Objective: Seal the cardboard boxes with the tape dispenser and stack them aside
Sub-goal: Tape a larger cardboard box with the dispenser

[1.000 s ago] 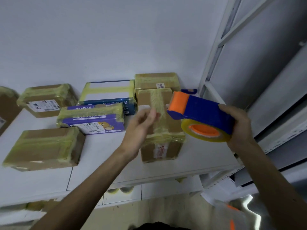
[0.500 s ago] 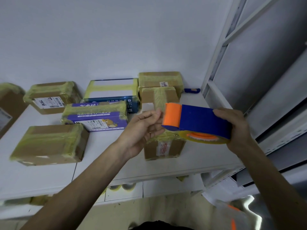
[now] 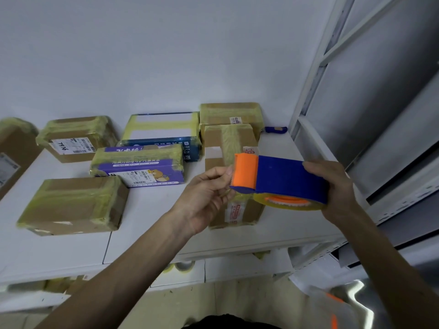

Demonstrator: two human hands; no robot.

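Nearest, under the desk's front edge, a few tape rolls (image 3: 183,265) sat on a lower shelf, too dim to count. Above them two bare forearms reached forward over the desk (image 3: 154,210).

The right grip (image 3: 337,188) was wrapped round the rear of the dispenser (image 3: 285,176), holding it level in the air, blue body to the right and orange head to the left. The tape (image 3: 289,203), a yellowish roll on an orange hub, hung from its underside.

The left grip (image 3: 204,200) was narrow, thumb and curled fingers meeting at the head's toothed edge, apparently pinching the tape's loose end, though the film there was too clear to make out.

Directly below the dispenser a brown box (image 3: 235,143) lay on the desk, one tape strip running along its top. To the left sat a taped brown box (image 3: 73,205), and behind it a purple box (image 3: 140,167). Farther back were a blue box (image 3: 161,131), a labelled box (image 3: 76,136) and another brown one (image 3: 230,112) against the wall (image 3: 166,55), a small blue tool (image 3: 275,129) beside it. A grey rack (image 3: 308,91) stood to the right.
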